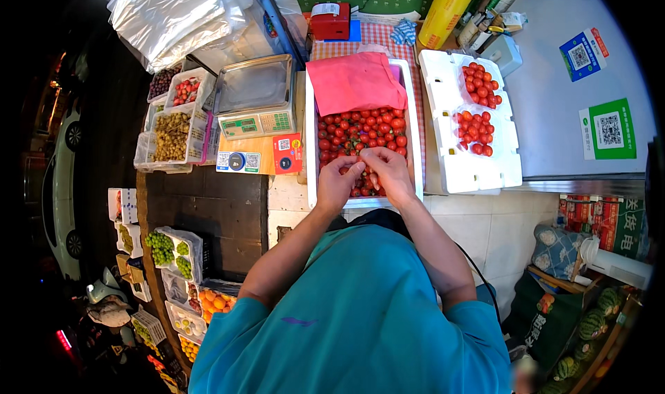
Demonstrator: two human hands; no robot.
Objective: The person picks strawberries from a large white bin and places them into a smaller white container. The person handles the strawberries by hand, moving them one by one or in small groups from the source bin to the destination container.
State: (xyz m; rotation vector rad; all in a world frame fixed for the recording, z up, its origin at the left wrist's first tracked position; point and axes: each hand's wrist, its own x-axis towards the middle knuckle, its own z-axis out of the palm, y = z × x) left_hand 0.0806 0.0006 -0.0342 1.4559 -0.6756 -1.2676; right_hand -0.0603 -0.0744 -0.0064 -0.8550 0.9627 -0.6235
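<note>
A white foam crate (310, 151) in front of me is full of small red cherry tomatoes (367, 131), with a pink cloth (355, 82) over its far half. Both hands are inside the crate's near end. My left hand (339, 179) and my right hand (389, 172) meet fingertip to fingertip over the tomatoes, pinching something small between them; what it is I cannot make out.
A white foam lid (450, 165) to the right carries two heaps of cherry tomatoes (478, 106). A digital scale (255, 96) stands to the left, with boxed fruit (172, 134) beyond it. Plastic bags (180, 13) and a red box (330, 21) lie at the back; watermelons (596, 318) sit lower right.
</note>
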